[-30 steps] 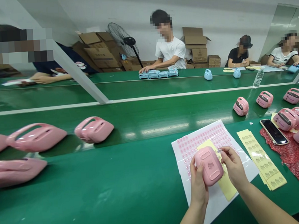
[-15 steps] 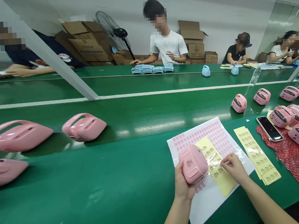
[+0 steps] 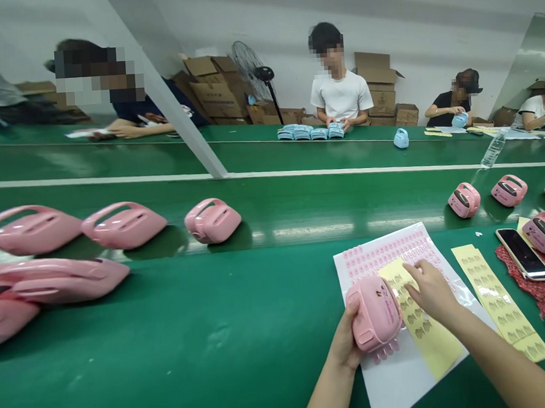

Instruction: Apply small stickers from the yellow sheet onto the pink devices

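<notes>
My left hand is closed around a rounded pink plastic casing, held tilted above a white sheet. Small dark and gold marks show on the casing's upturned side. My right hand hovers just right of the casing, thumb and forefinger apart, over a yellow sticker sheet with rows of small printed labels. I cannot make out anything between those fingers. Under both lies the white sheet with many small pink pads on its upper part.
More yellow sticker sheets lie at right, beside a phone on red bubble wrap. Pink casings stand left and right along the green bench. A bottle leans behind. Co-workers sit across, one handling blue parts.
The view has swung left. My left hand has turned the casing so another marked side shows. My right hand's pinched fingers have parted and shifted up the yellow sheet.
</notes>
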The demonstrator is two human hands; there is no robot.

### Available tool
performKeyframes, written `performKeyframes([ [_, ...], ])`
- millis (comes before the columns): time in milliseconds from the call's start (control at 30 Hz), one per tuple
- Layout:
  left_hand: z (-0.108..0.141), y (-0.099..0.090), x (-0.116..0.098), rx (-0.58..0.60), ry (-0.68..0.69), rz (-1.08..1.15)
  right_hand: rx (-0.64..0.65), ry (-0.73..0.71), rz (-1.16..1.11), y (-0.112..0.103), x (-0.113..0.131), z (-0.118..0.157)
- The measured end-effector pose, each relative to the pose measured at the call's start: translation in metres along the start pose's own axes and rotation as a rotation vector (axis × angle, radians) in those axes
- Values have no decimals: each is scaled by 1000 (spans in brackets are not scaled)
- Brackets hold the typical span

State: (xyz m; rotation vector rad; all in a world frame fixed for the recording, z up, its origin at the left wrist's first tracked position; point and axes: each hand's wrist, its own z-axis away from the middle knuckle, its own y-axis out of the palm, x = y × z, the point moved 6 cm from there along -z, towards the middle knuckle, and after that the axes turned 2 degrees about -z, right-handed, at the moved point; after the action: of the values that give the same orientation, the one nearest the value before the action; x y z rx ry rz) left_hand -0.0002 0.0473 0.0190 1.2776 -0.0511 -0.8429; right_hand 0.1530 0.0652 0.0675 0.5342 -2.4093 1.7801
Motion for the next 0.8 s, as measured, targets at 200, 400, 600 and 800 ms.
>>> performKeyframes([
  [200,-6,-21,-6,162,95,168,139,-7,-254,43,36,-104],
  [400,-5,-37,-31,360,257,162,81,41,-383,65,40,-118],
  [600,-5,-38,-51,202,489,407,-87,230,-678,45,39,-79],
  [800,3,-31,-44,-7,472,418,34,388,-1414,44,83,-32],
])
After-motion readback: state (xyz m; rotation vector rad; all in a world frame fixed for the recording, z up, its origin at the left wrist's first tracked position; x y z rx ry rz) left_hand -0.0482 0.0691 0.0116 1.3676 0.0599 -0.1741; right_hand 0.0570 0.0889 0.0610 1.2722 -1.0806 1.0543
